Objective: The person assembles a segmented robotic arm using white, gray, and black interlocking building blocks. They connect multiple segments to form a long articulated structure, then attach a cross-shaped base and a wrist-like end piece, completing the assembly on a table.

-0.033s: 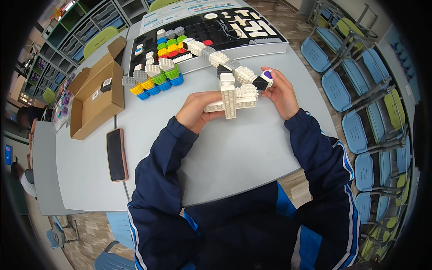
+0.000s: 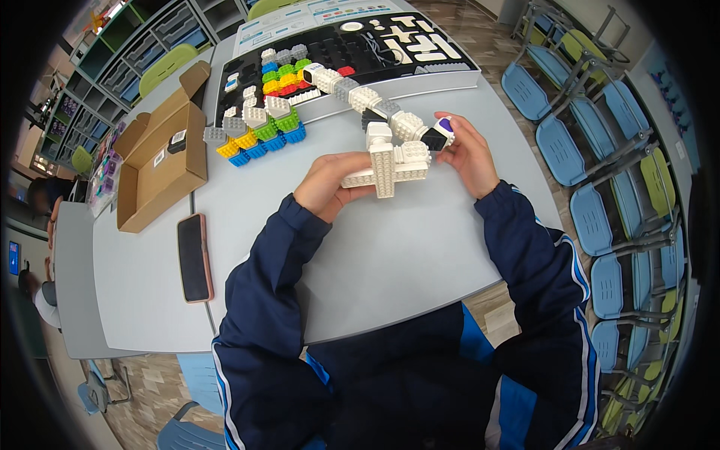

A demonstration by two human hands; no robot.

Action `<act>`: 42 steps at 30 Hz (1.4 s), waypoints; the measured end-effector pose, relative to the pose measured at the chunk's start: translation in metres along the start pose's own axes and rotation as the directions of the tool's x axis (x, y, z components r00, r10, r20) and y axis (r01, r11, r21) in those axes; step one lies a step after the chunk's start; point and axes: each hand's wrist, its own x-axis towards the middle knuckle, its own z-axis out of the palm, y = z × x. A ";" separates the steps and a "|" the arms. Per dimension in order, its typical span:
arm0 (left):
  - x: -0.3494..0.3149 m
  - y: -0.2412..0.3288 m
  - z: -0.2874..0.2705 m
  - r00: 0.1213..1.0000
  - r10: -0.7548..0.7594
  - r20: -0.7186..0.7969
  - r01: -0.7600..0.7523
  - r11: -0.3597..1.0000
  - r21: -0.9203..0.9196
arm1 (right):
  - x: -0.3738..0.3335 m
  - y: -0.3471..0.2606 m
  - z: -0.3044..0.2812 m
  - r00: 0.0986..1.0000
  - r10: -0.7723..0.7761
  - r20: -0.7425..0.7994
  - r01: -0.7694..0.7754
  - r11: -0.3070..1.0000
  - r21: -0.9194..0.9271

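Note:
Over the grey table, a white toy-brick model has a cross-shaped studded base with an upright bar in front. My left hand is closed on the base's left arm. From behind the base, a jointed chain of white and grey bricks runs up toward the kit tray. At the right end of the model sits a white and black piece with a purple spot. My right hand grips that piece between thumb and fingers; the thumb's exact contact is partly hidden.
Beyond my hands is a black kit tray of parts. Colourful joined bricks stand at its near left corner. Farther left lie an open cardboard box and a phone. Stacked blue chairs line the right side.

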 end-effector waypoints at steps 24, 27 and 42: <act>0.019 -0.018 -0.001 0.999 -0.048 -0.013 0.048 0.998 0.039 | -0.016 -0.007 0.009 0.902 0.109 0.418 0.103 0.885 -0.454; 0.021 -0.022 -0.005 0.999 -0.045 -0.005 0.045 0.999 0.028 | -0.018 -0.009 0.017 0.900 0.142 0.413 0.091 0.864 -0.495; -0.002 -0.016 -0.161 -0.152 0.941 -0.302 -0.227 0.264 0.937 | -0.013 -0.044 0.015 0.868 -0.489 0.086 0.449 0.700 -0.555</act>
